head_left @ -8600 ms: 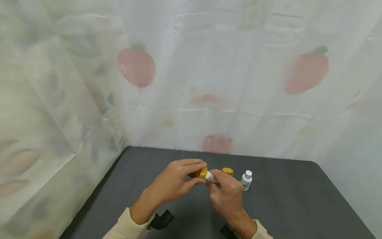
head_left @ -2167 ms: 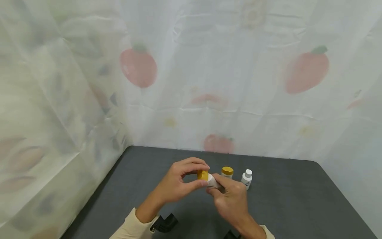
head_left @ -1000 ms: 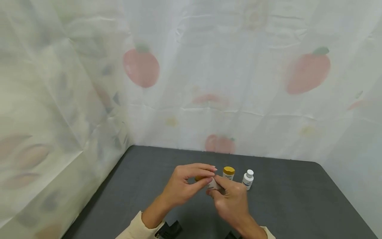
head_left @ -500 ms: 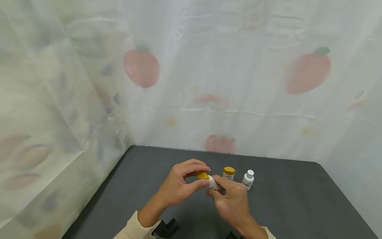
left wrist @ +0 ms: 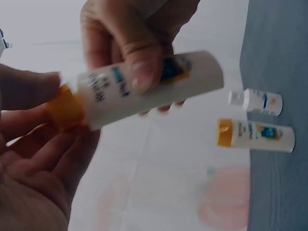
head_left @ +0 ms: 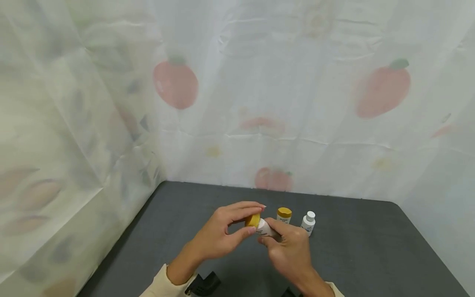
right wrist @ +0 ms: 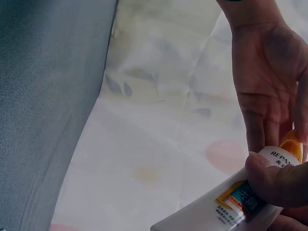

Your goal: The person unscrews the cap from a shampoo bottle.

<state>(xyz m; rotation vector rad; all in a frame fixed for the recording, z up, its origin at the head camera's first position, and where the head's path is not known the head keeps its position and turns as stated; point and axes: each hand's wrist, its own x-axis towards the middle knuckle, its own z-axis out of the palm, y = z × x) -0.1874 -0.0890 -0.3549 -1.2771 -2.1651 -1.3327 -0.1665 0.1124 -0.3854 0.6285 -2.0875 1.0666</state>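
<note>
Held bottle: white body, blue and orange label block with dark lettering; cap yellow-orange, between the fingers of the left hand. Just beyond the right hand: second bottle, white with matching yellow-orange cap; beside it, small bottle, white, white cap, blue mark on label. Table under both hands: dark grey. Backdrop sheet: pale white, faded red fruit prints with green tops. Sleeves: cream.
</note>
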